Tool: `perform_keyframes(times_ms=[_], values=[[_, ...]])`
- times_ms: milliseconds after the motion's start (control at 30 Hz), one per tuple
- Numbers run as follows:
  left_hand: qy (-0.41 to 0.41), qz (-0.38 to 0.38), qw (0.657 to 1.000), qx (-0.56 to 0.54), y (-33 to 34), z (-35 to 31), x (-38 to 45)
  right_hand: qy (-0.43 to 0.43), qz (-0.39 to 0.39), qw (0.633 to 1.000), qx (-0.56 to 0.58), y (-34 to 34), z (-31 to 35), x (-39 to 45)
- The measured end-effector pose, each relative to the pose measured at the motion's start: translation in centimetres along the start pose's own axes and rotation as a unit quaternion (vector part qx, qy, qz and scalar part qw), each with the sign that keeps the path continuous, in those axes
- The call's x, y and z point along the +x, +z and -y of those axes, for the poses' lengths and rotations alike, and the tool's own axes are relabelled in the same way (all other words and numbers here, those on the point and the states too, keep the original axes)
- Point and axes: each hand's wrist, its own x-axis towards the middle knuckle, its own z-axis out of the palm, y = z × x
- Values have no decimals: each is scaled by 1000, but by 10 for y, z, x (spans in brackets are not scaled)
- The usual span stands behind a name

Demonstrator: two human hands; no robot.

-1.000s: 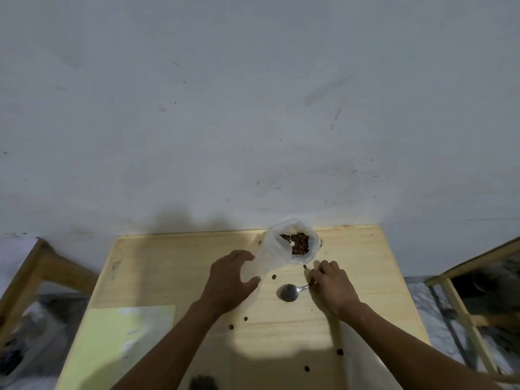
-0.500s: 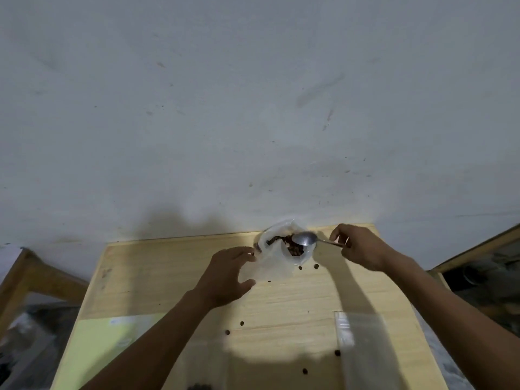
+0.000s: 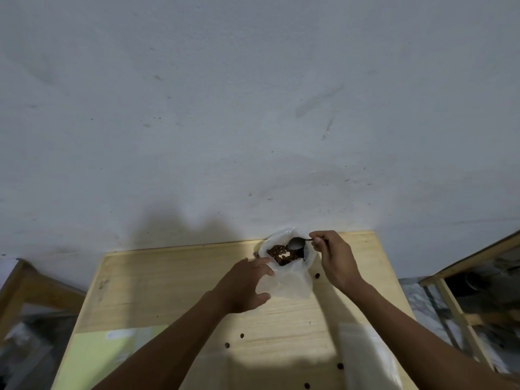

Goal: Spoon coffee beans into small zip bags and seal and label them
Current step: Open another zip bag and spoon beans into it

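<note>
A clear plastic bag (image 3: 292, 280) of brown coffee beans (image 3: 281, 254) stands open at the far edge of the wooden table (image 3: 168, 282). My right hand (image 3: 336, 257) pinches the handle of a metal spoon (image 3: 297, 243), whose bowl hangs over the beans at the bag's mouth. My left hand (image 3: 244, 285) holds the bag's near left side, fingers spread along the plastic. A small empty zip bag (image 3: 365, 353) lies flat near the front right, partly under my right forearm.
Several loose beans (image 3: 242, 335) lie scattered on the table. A pale yellow sheet (image 3: 95, 358) covers the front left corner. Wooden frames stand off the table at the left (image 3: 25, 288) and right (image 3: 461, 277). A white wall rises just behind the table.
My right hand lifted the spoon off the table and brought it up to the bag's mouth, now over the beans. My left hand stayed on the bag.
</note>
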Motion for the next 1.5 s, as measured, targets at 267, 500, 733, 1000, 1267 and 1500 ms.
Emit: perform_keyframes(times_ms=[267, 500, 733, 1000, 1267, 1500], values=[[9, 3, 998, -60, 11, -1, 0, 135, -56, 989, 21, 14, -16, -21], [11, -24, 995, -95, 18, -6, -2, 318, -51, 925, 202, 30, -12, -20], [23, -67, 997, -44, 14, -5, -7, 299, -105, 920, 232, 20, -3, -17], [-13, -108, 993, -36, 10, -10, -16, 258, -130, 938, 193, -2, 6, -15], [-114, -157, 981, -24, 4, 1, -31, 251, -162, 924, 239, -25, 27, -18], [-162, -150, 975, -10, -10, -3, -31, 200, -145, 930, 273, -36, 52, -24]])
